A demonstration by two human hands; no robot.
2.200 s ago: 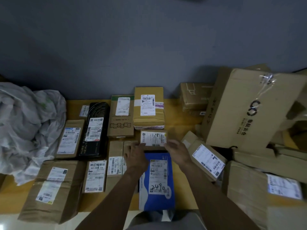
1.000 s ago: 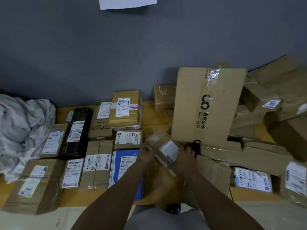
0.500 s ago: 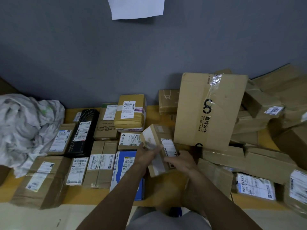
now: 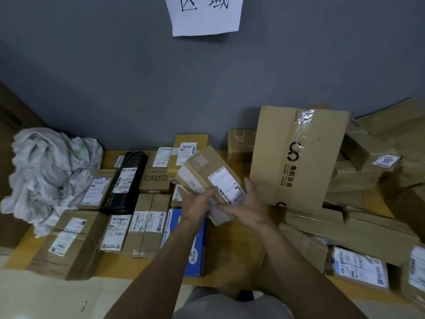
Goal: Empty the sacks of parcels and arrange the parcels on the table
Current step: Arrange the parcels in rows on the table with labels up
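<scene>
A small brown cardboard parcel (image 4: 202, 171) with a white label is held up above the table (image 4: 108, 155), tilted. My left hand (image 4: 197, 203) grips its near left side and my right hand (image 4: 246, 206) holds its right side. Below them lies a blue parcel (image 4: 195, 249) in a row of labelled brown parcels (image 4: 147, 226). A black parcel (image 4: 126, 183) lies further back. A crumpled white sack (image 4: 50, 171) sits at the left end of the table.
A big brown box (image 4: 296, 157) leans against the grey wall at the right, with a loose heap of brown boxes (image 4: 368, 171) around it. A paper sign (image 4: 204, 12) hangs on the wall. Pale floor shows at the lower left.
Both hands left the blue parcel, took the small brown parcel from the right heap and lifted it higher, turning it. My view has tilted upward.
</scene>
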